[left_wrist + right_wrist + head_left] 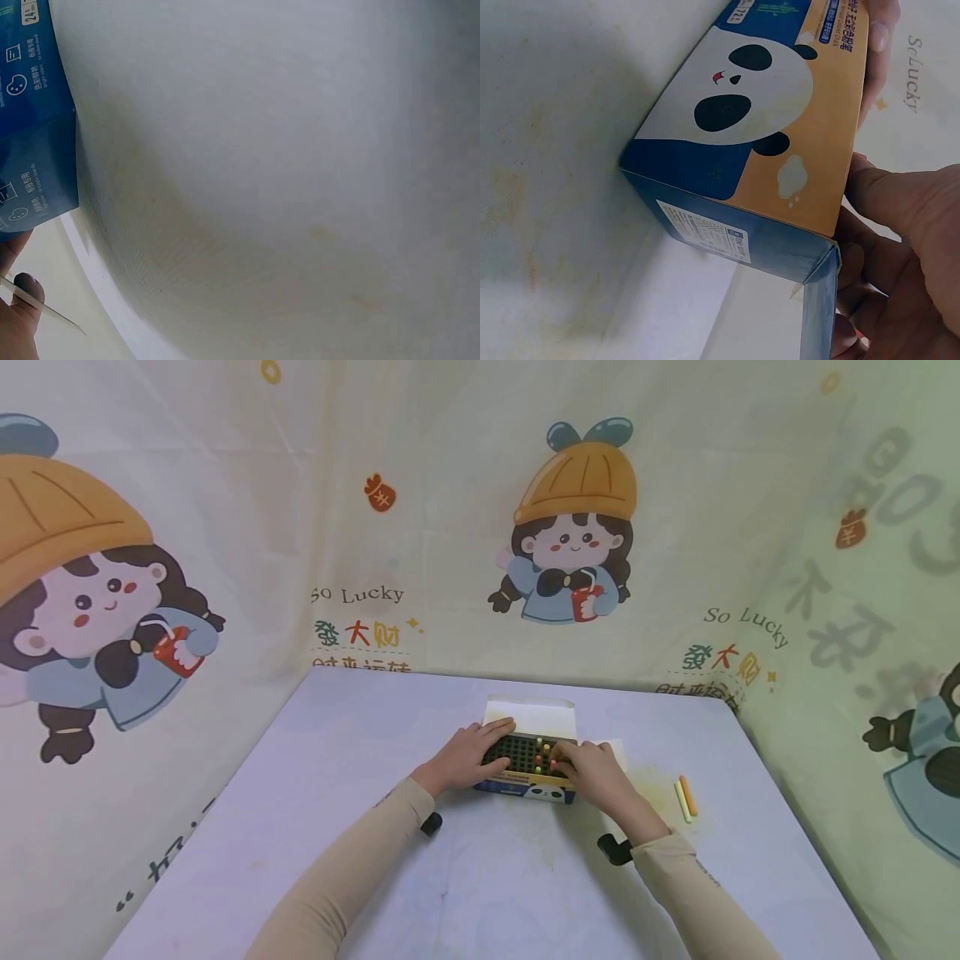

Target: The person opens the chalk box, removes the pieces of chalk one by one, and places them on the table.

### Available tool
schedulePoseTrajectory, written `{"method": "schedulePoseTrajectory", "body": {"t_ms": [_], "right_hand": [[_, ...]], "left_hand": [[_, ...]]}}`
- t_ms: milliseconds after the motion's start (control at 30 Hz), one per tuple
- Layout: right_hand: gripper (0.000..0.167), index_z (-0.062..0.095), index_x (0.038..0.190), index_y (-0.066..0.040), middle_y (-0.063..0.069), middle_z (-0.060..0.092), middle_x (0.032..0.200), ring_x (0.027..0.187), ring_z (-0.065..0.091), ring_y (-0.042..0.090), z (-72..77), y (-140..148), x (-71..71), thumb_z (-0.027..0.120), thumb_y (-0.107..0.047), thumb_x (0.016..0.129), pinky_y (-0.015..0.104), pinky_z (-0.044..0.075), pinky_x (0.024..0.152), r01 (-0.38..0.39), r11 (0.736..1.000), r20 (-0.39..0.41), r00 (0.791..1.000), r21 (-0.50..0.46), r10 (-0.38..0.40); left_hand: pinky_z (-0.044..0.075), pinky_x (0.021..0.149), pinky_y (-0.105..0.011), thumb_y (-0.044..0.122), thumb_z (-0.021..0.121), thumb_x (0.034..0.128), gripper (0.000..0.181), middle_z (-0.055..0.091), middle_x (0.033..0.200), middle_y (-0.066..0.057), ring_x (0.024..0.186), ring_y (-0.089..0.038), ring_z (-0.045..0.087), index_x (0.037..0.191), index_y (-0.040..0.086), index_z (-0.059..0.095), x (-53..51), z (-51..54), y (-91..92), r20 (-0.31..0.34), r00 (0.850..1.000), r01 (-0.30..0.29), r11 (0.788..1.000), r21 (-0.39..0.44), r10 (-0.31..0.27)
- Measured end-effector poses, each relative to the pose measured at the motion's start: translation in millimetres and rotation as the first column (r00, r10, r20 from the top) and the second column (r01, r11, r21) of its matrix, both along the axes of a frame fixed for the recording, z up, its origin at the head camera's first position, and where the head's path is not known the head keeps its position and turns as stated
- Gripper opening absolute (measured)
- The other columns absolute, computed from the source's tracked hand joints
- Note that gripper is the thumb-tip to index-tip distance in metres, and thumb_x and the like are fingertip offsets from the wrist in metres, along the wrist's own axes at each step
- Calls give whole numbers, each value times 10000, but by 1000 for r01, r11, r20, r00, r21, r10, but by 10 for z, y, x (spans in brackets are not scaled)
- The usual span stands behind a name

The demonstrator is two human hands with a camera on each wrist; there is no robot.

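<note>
A chalk box (pixel 517 787), blue and orange with a panda face, stands with its lid raised at the back. Inside is a black grid (pixel 516 752) with several colored chalk sticks (pixel 539 760) upright in its right part. My left hand (pixel 468 756) holds the box's left end, thumb toward the front edge and fingers toward the back. At the right end, my right hand (pixel 596 772) has its curled fingers over the grid, pinching a reddish chalk (pixel 553 766). In the right wrist view, the fingers (pixel 877 262) mostly hide this chalk.
Two loose chalk sticks, one orange (pixel 688 796) and one yellow-green (pixel 682 802), lie on the white table (pixel 480 893) to the right. The raised white lid (pixel 528 717) stands behind the grid. A printed cloth (pixel 450 552) hangs around the table.
</note>
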State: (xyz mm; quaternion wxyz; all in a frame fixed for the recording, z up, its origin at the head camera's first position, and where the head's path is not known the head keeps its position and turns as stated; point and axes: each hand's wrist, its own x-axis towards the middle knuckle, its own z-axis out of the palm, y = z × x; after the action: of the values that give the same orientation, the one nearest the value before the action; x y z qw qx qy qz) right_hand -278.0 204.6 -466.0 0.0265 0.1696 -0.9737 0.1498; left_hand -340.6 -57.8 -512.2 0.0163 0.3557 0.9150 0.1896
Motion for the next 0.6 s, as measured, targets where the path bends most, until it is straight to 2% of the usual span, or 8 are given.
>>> {"method": "schedulePoseTrajectory", "body": {"t_ms": [333, 600], "right_hand": [[50, 697, 1050, -182, -63, 726, 839, 747, 590, 156, 17, -5, 28, 686, -167, 1004, 488, 440, 799, -1, 1000, -22, 1000, 1, 1], [40, 679, 1054, -183, -72, 704, 800, 731, 581, 148, 21, -3, 20, 676, -189, 1015, 460, 436, 770, 3, 1000, -15, 1000, -5, -3]], "left_hand": [[277, 1173, -709, 568, 421, 1073, 696, 220, 1727, 51, 1512, -470, 317, 1670, 263, 234, -19, -13, -2, -10, 1000, 0, 1000, -7, 0], [284, 1169, -709, 574, 424, 1070, 700, 226, 1726, 48, 1509, -469, 325, 1669, 263, 239, -27, -8, -10, -10, 1000, 7, 1000, -6, -7]]}}
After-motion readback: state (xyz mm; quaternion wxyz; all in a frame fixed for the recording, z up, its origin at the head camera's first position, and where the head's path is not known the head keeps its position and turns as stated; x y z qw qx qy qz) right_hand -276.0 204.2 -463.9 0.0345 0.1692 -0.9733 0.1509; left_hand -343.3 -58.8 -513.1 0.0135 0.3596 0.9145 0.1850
